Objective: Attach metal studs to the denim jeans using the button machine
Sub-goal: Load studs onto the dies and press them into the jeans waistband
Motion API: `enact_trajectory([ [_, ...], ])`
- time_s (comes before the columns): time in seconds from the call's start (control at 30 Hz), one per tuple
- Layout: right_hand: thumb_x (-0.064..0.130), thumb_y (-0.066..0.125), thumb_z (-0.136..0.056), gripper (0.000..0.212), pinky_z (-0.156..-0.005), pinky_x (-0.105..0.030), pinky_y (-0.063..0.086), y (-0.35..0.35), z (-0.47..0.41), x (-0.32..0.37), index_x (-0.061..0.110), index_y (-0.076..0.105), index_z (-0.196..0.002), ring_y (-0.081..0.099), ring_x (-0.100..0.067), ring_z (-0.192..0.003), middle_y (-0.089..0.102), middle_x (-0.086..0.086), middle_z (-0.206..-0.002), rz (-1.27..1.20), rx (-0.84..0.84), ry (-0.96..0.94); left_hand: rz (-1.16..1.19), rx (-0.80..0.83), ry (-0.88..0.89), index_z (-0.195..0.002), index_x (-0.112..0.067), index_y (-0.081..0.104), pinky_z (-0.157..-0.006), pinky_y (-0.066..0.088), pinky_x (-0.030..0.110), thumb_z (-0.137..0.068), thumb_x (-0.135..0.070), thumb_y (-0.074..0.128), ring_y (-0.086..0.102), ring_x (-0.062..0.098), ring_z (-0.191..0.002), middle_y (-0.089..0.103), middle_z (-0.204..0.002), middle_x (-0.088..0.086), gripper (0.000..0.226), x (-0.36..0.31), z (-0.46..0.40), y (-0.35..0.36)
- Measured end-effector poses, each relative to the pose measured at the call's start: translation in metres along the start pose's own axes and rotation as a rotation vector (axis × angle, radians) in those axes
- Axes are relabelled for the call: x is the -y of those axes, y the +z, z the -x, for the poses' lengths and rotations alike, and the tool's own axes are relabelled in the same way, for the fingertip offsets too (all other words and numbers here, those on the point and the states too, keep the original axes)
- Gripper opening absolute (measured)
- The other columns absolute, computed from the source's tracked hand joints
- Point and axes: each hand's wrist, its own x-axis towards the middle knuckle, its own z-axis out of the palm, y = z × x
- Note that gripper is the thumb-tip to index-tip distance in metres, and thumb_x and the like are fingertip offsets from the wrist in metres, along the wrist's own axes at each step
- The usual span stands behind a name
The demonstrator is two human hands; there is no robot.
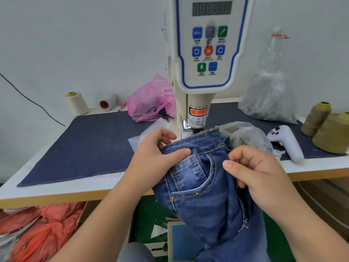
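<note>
Both grips pinch the jeans — left hand & right hand at the pocket, waistband just under the button machine head; two studs set — next, prob. slide the pocket corner under.

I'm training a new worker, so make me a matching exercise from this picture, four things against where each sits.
1 pink plastic bag
2 white handheld controller
3 olive thread cones
4 cream thread cone

A far left, by the wall
B right table edge
C just left of the button machine
D right of the denim jeans

Pairs: 1-C, 2-D, 3-B, 4-A
</note>
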Motion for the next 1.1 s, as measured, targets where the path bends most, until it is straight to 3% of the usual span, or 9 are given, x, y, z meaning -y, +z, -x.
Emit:
enact_trajectory([
  [0.1,0.001,0.066,-0.088,0.022,-0.047,-0.011,0.04,0.001,-0.001,-0.005,0.016,0.065,-0.073,0.045,-0.002,-0.044,0.053,0.01,-0.05,-0.005,-0.051,0.01,-0.317,-0.279,0.331,-0.087,-0.03,0.057,-0.075,0.036,0.009,-0.078,-0.034,0.079,0.046,0.004,-0.08,0.052,-0.085,-0.016,0.024,-0.006,0.014,0.006],
  [0.2,0.002,0.067,-0.088,0.02,-0.046,-0.013,0.039,0.002,-0.001,-0.007,0.016,0.065,-0.073,0.045,-0.005,-0.043,0.05,0.008,-0.048,-0.01,-0.086,0.038,-0.222,-0.191,0.487,-0.077,-0.026,0.059,-0.066,0.037,0.016,-0.086,-0.029,0.066,0.05,0.007,-0.067,0.053,-0.067,-0.01,0.012,-0.018,0.032,0.012],
  [0.33,0.003,0.067,-0.088,0.02,-0.045,-0.013,0.039,0.003,0.0,-0.008,0.017,0.065,-0.073,0.045,-0.006,-0.043,0.05,0.006,-0.049,-0.011,-0.103,0.04,-0.453,0.012,0.438,-0.075,-0.03,0.062,-0.082,0.037,0.03,-0.086,-0.058,0.046,0.05,0.005,-0.077,0.057,-0.07,-0.015,0.034,-0.021,0.046,0.018],
  [0.47,0.004,0.066,-0.088,0.021,-0.046,-0.013,0.04,0.006,0.005,-0.005,0.017,0.064,-0.072,0.046,-0.003,-0.045,0.052,0.005,-0.05,-0.028,-0.101,0.034,-0.632,0.11,0.307,-0.096,-0.04,0.06,-0.089,0.021,0.027,-0.075,-0.075,0.032,0.038,0.006,-0.098,0.05,-0.093,-0.02,0.05,-0.015,0.05,0.027],
  [0.6,0.003,0.067,-0.087,0.022,-0.048,-0.014,0.041,0.01,0.009,-0.002,0.017,0.063,-0.071,0.047,-0.004,-0.049,0.053,0.007,-0.054,-0.008,-0.068,0.026,-0.454,0.159,0.32,-0.081,-0.034,0.051,-0.086,0.022,0.028,-0.08,-0.052,0.05,0.038,0.003,-0.094,0.049,-0.089,-0.017,0.017,-0.013,0.054,0.036],
  [0.77,0.009,0.07,-0.083,0.016,-0.05,-0.019,0.041,0.011,0.011,0.0,0.018,0.063,-0.072,0.047,-0.007,-0.052,0.055,0.001,-0.058,0.003,-0.044,0.025,-0.095,0.264,0.064,-0.076,-0.033,0.055,-0.073,0.035,0.028,-0.08,-0.052,0.052,0.046,0.005,-0.074,0.053,-0.064,-0.016,0.019,-0.013,0.047,0.037],
  [0.93,0.011,0.072,-0.083,0.017,-0.055,-0.019,0.042,0.011,0.012,0.002,0.021,0.062,-0.073,0.049,-0.005,-0.057,0.057,0.0,-0.061,0.081,-0.032,0.0,0.079,0.253,0.006,-0.075,-0.02,0.054,-0.063,0.038,0.03,-0.084,-0.038,0.058,0.041,0.007,-0.061,0.045,-0.06,-0.015,0.02,-0.014,0.044,0.037],
  [1.03,0.032,0.071,-0.083,0.021,-0.057,-0.015,0.038,0.012,0.014,0.005,0.023,0.057,-0.071,0.05,-0.003,-0.06,0.056,0.009,-0.063,0.337,-0.034,-0.003,0.163,0.236,-0.013,-0.076,-0.016,0.053,-0.063,0.034,0.036,-0.081,-0.038,0.057,0.038,0.012,-0.062,0.043,-0.063,-0.008,0.022,-0.014,0.045,0.035],
  [1.1,0.059,0.066,-0.071,0.033,-0.067,-0.02,0.038,0.013,0.016,0.008,0.03,0.056,-0.083,0.052,-0.002,-0.079,0.055,0.014,-0.082,0.519,0.019,0.067,0.209,0.22,-0.017,-0.075,-0.016,0.054,-0.063,0.033,0.036,-0.08,-0.037,0.058,0.038,0.013,-0.062,0.043,-0.064,-0.006,0.021,-0.016,0.046,0.033],
])
